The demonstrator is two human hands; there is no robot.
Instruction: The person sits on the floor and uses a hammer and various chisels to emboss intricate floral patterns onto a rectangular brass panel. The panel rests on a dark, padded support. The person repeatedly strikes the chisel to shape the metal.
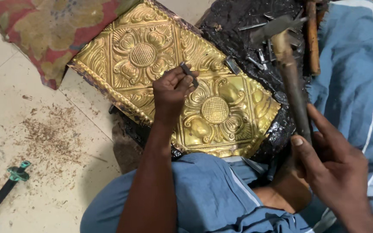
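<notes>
Brass panel (173, 82) under left hand (169, 92), which pinches punch (189, 74); keep it steady. Right hand (331, 168) grips hammer (288, 64); strike squarely.

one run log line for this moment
left hand: holds punch on embossed brass sheet | right hand: hammer raised | floor: green-tipped black tool

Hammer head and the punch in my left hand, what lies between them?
Head view: black pitch strewn with loose metal punches, plus a corner of the brass sheet.
</notes>
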